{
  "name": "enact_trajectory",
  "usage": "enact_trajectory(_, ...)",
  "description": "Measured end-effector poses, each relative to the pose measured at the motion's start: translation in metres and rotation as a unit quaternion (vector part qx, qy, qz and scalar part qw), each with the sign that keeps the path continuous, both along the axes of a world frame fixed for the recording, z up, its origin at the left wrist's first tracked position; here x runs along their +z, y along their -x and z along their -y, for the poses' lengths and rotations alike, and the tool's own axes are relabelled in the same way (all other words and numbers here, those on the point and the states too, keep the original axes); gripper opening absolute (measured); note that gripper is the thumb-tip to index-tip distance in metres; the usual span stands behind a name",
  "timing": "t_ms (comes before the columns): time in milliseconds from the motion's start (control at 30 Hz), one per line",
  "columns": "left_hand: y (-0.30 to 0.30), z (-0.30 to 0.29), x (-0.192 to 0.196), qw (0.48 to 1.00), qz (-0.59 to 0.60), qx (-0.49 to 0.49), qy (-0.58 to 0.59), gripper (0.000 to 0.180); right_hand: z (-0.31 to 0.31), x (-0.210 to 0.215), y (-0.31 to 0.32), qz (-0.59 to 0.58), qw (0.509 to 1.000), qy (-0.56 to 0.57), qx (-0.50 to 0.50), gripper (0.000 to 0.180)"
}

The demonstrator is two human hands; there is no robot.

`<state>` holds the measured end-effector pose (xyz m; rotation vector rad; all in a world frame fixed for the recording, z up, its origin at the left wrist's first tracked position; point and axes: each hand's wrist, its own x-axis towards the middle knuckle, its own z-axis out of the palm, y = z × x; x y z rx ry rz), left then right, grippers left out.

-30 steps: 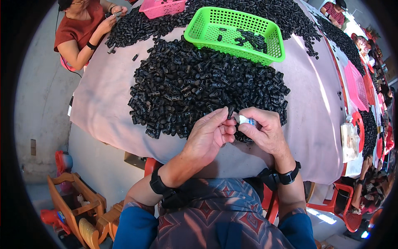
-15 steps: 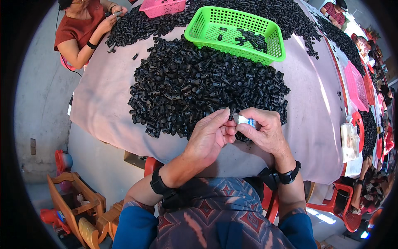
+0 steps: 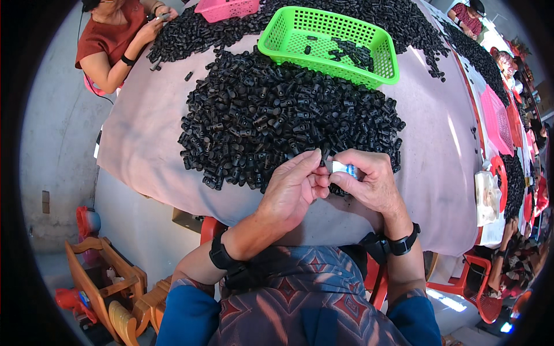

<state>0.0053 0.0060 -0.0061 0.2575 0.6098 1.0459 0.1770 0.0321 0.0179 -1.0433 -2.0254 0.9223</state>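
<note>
Close over the near edge of a heap of small black plastic parts (image 3: 271,115), my two hands meet. My left hand (image 3: 291,187) is closed in a pinch, a small black part (image 3: 324,157) showing at the tips of its thumb and forefinger. Between the thumb and fingers of my right hand (image 3: 372,183) sits a small tool wrapped in white and blue (image 3: 344,168), its short thin grey tip against the black part. Most of the held part is hidden by my fingers.
Beyond the heap stands a green plastic basket (image 3: 329,70) with some black parts inside. Farther off are a pink basket (image 3: 228,11) and more black parts. A co-worker (image 3: 109,46) sits at the far left. A wooden chair (image 3: 109,282) stands low on the left.
The view has shifted very slightly. My hands stay together in nearly the same hold on the part and the tool.
</note>
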Motion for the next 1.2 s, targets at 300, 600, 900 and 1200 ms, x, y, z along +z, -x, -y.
enact_trajectory(300, 0.000, 0.000, -0.003, 0.999, 0.031, -0.011, -0.007, 0.014, 0.000, 0.001, 0.000, 0.000, 1.000, 0.019, -0.008, 0.014)
enact_trajectory(600, -0.003, 0.007, 0.005, 0.998, 0.025, -0.062, 0.002, 0.019, -0.005, -0.013, -0.012, -0.091, 0.989, -0.008, -0.117, 0.011)
enact_trajectory(900, -0.002, 0.003, 0.007, 1.000, 0.000, 0.001, 0.015, 0.019, -0.001, -0.004, -0.007, -0.052, 0.998, 0.008, -0.037, 0.014)
enact_trajectory(1200, -0.002, 0.003, 0.002, 1.000, -0.003, -0.002, 0.004, 0.015, -0.001, -0.001, -0.003, -0.021, 1.000, 0.004, 0.017, 0.012)
